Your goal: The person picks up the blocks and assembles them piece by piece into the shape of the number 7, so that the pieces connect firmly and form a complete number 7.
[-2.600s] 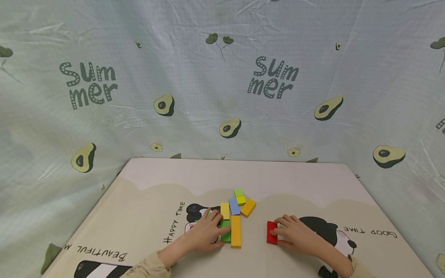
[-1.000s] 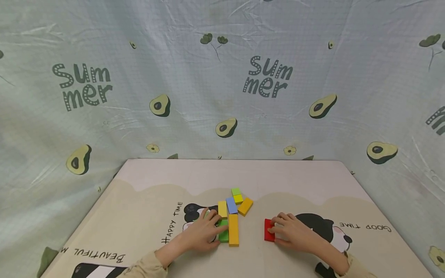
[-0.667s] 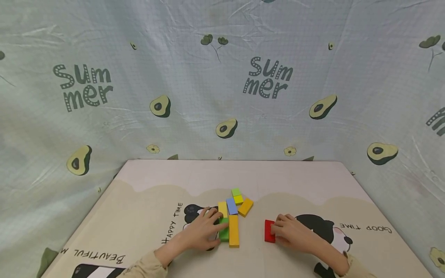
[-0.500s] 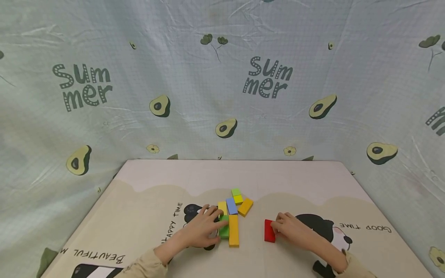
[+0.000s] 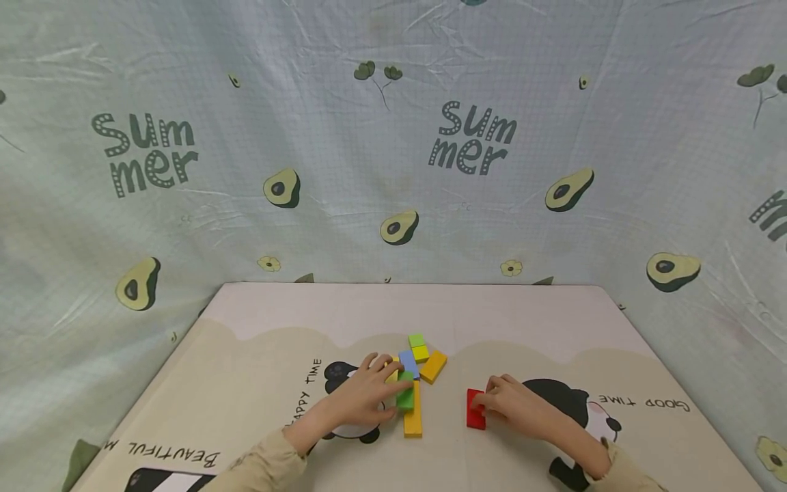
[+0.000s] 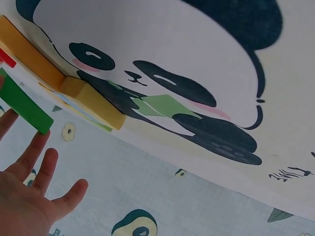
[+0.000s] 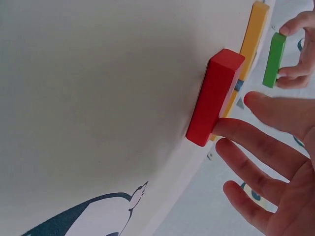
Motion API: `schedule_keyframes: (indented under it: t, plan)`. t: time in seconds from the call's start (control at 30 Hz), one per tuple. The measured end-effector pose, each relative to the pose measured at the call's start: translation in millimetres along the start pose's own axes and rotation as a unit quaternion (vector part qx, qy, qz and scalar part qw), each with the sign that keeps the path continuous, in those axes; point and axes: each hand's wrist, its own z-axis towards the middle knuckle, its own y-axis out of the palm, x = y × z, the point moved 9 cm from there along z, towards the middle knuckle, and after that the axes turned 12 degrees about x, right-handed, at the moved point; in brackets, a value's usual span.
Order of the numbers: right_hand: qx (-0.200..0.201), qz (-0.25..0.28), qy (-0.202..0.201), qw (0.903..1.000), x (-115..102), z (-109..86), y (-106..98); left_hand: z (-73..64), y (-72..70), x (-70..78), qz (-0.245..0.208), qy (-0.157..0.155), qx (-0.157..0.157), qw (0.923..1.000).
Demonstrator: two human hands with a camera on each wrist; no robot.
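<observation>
My left hand [image 5: 363,396] pinches a green block [image 5: 405,392] between thumb and fingers. In the right wrist view the green block [image 7: 274,60] is lifted clear of the table, held at its two ends. Below it lies a long orange-yellow block [image 5: 413,424], and a pale yellow block [image 6: 93,101] stands close by, partly hidden by the hand in the head view. My right hand [image 5: 513,406] is at a red block [image 5: 474,410] lying on the table. In the right wrist view a fingertip meets the red block's side, while the thumb [image 7: 266,108] stays apart from it.
Behind the hands lie a blue block [image 5: 408,364], a tilted orange block [image 5: 434,367], a yellow block [image 5: 420,354] and a lime green block [image 5: 417,339]. The table [image 5: 522,314] has printed pandas and lettering. A patterned curtain [image 5: 344,137] rises behind its far edge.
My left hand has picked up the green block from beside the long orange-yellow block and moved it up and slightly right. My right hand has shifted its fingers slightly at the red block, which stays put.
</observation>
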Motion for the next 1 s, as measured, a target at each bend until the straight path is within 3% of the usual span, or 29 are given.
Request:
schedule_keyframes:
  t: [0.17, 0.4, 0.53, 0.73, 1.0]
  plan:
    - [-0.016, -0.006, -0.011, 0.9998, -1.5, -0.9, 2.2, 8.9, 3.0, -2.1, 0.005, 0.001, 0.001, 1.0000]
    - [0.001, -0.019, -0.036, 0.9992, -4.7, -1.2, -0.5, 24.6, 5.7, -3.3, 0.014, 0.014, 0.030, 0.9994]
    - [0.008, -0.024, -0.046, 0.9986, -6.0, -1.3, -1.2, 33.3, 11.4, -5.2, 0.018, 0.008, 0.021, 0.9996]
    - [0.005, -0.021, -0.039, 0.9990, -5.0, -1.7, -0.2, 46.1, 18.2, -6.0, 0.022, -0.001, -0.001, 0.9998]
    - [-0.005, -0.022, -0.024, 0.9995, -2.7, -3.0, 0.7, 62.1, 21.1, -2.6, 0.018, 0.004, 0.010, 0.9998]
